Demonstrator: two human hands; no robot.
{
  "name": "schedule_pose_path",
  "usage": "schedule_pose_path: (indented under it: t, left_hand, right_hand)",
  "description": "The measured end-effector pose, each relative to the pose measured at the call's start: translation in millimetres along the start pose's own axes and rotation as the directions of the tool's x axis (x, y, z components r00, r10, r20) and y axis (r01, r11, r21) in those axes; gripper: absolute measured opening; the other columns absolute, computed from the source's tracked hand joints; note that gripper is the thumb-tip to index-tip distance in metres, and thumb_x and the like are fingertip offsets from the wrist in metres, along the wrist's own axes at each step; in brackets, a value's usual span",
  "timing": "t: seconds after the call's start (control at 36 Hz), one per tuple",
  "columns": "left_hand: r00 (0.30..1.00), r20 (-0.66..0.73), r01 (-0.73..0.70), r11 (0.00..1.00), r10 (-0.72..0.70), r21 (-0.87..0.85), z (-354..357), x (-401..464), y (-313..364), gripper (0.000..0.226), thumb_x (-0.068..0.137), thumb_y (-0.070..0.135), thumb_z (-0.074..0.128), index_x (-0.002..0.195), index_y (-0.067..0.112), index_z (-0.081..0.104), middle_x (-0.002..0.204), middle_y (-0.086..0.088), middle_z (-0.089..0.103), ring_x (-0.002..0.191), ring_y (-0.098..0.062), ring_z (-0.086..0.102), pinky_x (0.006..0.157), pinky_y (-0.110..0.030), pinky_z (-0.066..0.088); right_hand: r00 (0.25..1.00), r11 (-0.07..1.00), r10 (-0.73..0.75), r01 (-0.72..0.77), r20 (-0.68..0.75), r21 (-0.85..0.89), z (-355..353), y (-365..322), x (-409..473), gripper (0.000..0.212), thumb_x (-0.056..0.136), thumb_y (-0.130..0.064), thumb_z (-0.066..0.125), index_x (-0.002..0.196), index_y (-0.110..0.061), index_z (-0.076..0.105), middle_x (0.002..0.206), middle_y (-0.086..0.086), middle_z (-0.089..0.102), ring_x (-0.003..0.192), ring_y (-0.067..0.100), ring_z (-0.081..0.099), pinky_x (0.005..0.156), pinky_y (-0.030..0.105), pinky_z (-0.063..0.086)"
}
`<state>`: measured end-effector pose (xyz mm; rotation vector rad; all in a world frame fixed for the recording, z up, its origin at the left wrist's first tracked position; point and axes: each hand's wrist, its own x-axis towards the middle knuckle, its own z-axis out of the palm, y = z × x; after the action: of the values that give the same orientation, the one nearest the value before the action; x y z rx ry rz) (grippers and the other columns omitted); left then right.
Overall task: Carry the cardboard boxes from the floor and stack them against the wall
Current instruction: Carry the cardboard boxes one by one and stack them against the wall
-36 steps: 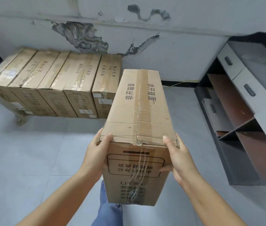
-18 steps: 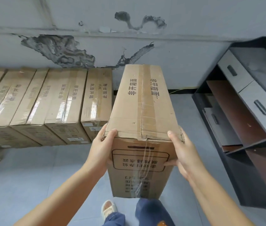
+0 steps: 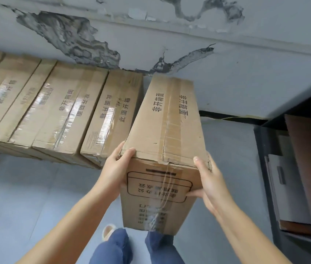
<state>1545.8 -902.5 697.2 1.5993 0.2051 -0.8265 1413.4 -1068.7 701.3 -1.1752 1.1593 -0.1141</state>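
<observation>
A: Which step is this?

B: The carry, near its end, I'd say. Both hands hold one box (image 3: pixel 167 147) in the air, long axis pointing at the wall (image 3: pixel 246 73), its far end close to the wall and just right of the row (image 3: pixel 55 111) of boxes already lined up there.

A: How is the grip?

B: The left hand (image 3: pixel 115 172) grips the near left corner, thumb on the top edge, fingers out of sight down the side. The right hand (image 3: pixel 210 180) grips the near right corner, thumb pressed on the end face, fingers curled round the side. Both are closed on the box.

A: And the next move?

B: As I judge it, swing the box square to the last box in the row, which it now meets at a slant, then lower it into the gap between the row and the dark cabinet (image 3: pixel 303 168) on the right. The fingers on the left side will need to come clear before the two boxes close up.

A: What is inside the boxes?

B: I cannot tell. Every one is taped shut, the carried one with a seam of brown tape along its top. The cabinet's open compartments hold some flat panels; more than that I can't make out.
</observation>
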Motion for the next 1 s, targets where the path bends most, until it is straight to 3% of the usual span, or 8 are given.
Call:
schedule_pose_path:
  t: [0.19,0.31,0.44,0.56,0.64,0.75,0.89,1.0]
  left_hand:
    - [0.997,-0.033,0.065,0.995,-0.063,0.078,11,105,-37,0.033,0.094,0.031,0.05,0.123,0.045,0.057,0.084,0.022,0.066,0.068,0.005,0.059,0.072,-0.037,0.045]
    - [0.991,-0.055,0.128,0.986,-0.122,0.109,9,144,-85,0.043,0.094,0.029,0.05,0.134,0.047,0.045,0.095,0.015,0.062,0.08,-0.007,0.053,0.075,-0.036,0.042]
    - [0.98,-0.04,0.197,0.977,-0.194,0.086,1,155,-138,0.051,0.085,0.031,0.054,0.131,0.05,0.043,0.104,0.021,0.063,0.091,-0.01,0.058,0.081,-0.031,0.047]
    - [0.944,-0.088,0.322,0.945,-0.317,0.049,-3,156,-164,0.045,0.097,0.025,0.048,0.14,0.038,0.039,0.123,0.016,0.056,0.108,-0.004,0.053,0.096,-0.035,0.042]
    - [0.863,-0.09,0.5,0.866,-0.496,0.024,-6,164,-169,0.039,0.098,0.033,0.047,0.137,0.032,0.038,0.126,0.007,0.046,0.11,-0.018,0.043,0.098,-0.051,0.041]
    - [0.755,-0.048,0.65,0.756,-0.654,-0.084,-15,188,-178,0.041,0.098,0.034,0.048,0.137,0.026,0.038,0.133,-0.009,0.038,0.121,-0.04,0.043,0.086,-0.055,0.048]
    - [0.752,-0.035,0.627,0.731,-0.658,-0.269,-22,229,-179,0.028,0.098,0.023,0.05,0.125,0.015,0.047,0.134,-0.017,0.042,0.112,-0.04,0.047,0.084,-0.055,0.045]
    - [0.749,-0.031,0.606,0.703,-0.662,-0.374,-30,267,-174,0.024,0.097,0.018,0.052,0.119,0.008,0.05,0.124,-0.018,0.049,0.101,-0.036,0.052,0.085,-0.054,0.045]
  right_hand:
    - [0.997,0.998,0.058,-0.056,0.043,-0.032,18,24,110,0.057,0.097,-0.031,0.051,0.147,-0.041,0.026,0.112,-0.027,0.052,0.11,0.009,0.051,0.085,0.06,0.051]
    - [0.994,0.993,0.084,-0.077,0.075,-0.091,33,70,156,0.06,0.098,-0.025,0.048,0.147,-0.046,0.021,0.14,-0.013,0.049,0.124,0.016,0.05,0.094,0.053,0.048]
    - [0.996,0.982,0.091,-0.093,-0.016,-0.166,39,129,174,0.063,0.094,-0.02,0.049,0.144,-0.049,0.026,0.124,0.019,0.053,0.109,0.039,0.052,0.098,0.058,0.044]
    - [0.985,0.978,0.171,-0.169,0.002,-0.124,40,156,182,0.061,0.094,-0.022,0.054,0.147,-0.039,0.028,0.133,-0.014,0.056,0.12,0.012,0.055,0.106,0.048,0.041]
    - [0.967,0.961,0.25,-0.242,0.042,-0.137,43,165,193,0.064,0.096,-0.024,0.055,0.15,-0.037,0.023,0.142,-0.015,0.046,0.127,0.013,0.049,0.102,0.045,0.045]
    - [0.957,0.947,0.288,-0.279,0.034,-0.16,50,174,213,0.064,0.096,-0.021,0.054,0.15,-0.038,0.022,0.142,-0.013,0.048,0.124,0.014,0.052,0.103,0.046,0.043]
    - [0.959,0.954,0.282,-0.277,0.031,-0.119,65,180,246,0.062,0.095,-0.017,0.054,0.148,-0.038,0.028,0.14,-0.006,0.052,0.124,0.018,0.053,0.104,0.049,0.042]
    - [0.969,0.966,0.248,-0.247,0.007,-0.075,89,175,270,0.06,0.098,-0.014,0.049,0.149,-0.037,0.027,0.139,-0.011,0.05,0.118,0.018,0.056,0.081,0.04,0.05]
